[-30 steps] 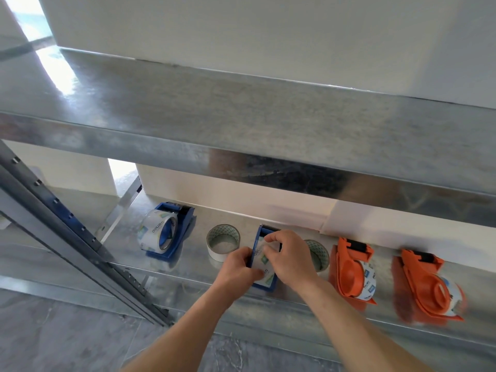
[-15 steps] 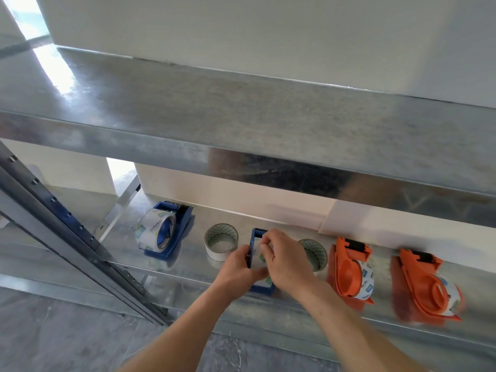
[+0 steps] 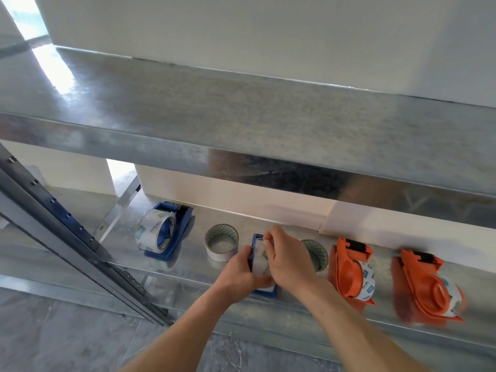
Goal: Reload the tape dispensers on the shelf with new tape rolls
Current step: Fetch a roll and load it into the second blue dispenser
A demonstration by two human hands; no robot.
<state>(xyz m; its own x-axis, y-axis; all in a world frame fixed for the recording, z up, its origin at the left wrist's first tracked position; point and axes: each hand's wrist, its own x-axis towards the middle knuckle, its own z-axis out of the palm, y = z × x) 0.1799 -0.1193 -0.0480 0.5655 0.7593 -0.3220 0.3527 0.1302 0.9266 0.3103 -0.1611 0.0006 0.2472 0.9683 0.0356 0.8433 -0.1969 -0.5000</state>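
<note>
On the lower metal shelf (image 3: 188,267) stands a blue tape dispenser (image 3: 264,291) with a clear tape roll (image 3: 261,260) in it. My left hand (image 3: 237,271) grips the dispenser's left side. My right hand (image 3: 288,260) lies over the roll, its fingertips pinched at the roll's top near the dispenser's far end. Much of the dispenser is hidden by both hands. At the left stands another blue dispenser (image 3: 174,224), loaded with a clear roll (image 3: 155,232). Two orange dispensers (image 3: 350,267) (image 3: 426,285) with rolls stand at the right.
Two empty cardboard cores flank my hands: one to the left (image 3: 221,245), one to the right (image 3: 316,253), partly hidden. The upper shelf (image 3: 241,124) overhangs the work area. A slanted perforated upright (image 3: 80,237) crosses the left. Grey tiled floor lies below.
My right hand's fingers have slid along the roll toward the dispenser's far end. My left hand keeps its grip, and the dispenser stays where it was.
</note>
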